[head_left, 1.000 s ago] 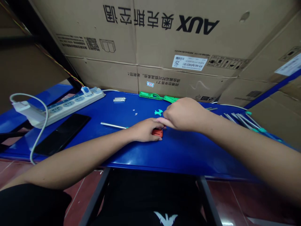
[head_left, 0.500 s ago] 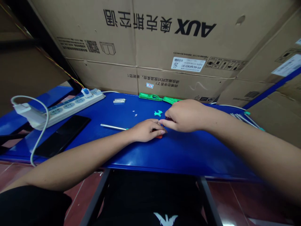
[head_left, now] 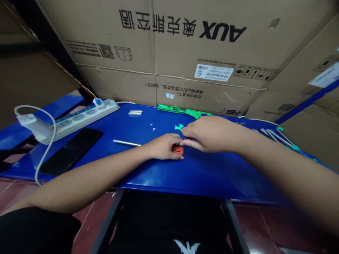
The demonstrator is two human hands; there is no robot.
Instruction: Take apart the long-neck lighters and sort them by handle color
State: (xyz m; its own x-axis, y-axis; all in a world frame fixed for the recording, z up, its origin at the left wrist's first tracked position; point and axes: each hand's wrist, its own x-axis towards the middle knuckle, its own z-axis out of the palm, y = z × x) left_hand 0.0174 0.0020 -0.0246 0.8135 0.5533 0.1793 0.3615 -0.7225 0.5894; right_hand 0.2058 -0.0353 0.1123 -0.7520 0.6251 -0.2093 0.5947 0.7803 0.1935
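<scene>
My left hand (head_left: 166,147) is closed around a small orange-red plastic piece (head_left: 178,150) with a dark slot, low over the blue table (head_left: 159,173). Beside it, my right hand (head_left: 209,133) is pinched, its fingertips meeting the near end of that piece; what they hold is hidden. A silver rod (head_left: 127,143) runs along the table toward the left forearm, which covers its far end. Just beyond the fingers lies a small teal plastic part (head_left: 179,127).
Green plastic parts (head_left: 171,108) lie along the cardboard box (head_left: 174,77). Short silver cylinders (head_left: 135,113) and tiny white bits (head_left: 153,129) are farther left. A power strip (head_left: 84,118) and a black phone (head_left: 71,151) occupy the left side; silver rods (head_left: 275,135) lie at right.
The fingers of my left hand have spread a little, and more of the orange-red piece shows. My right hand has shifted slightly and turned, hiding the dark item seen in it before.
</scene>
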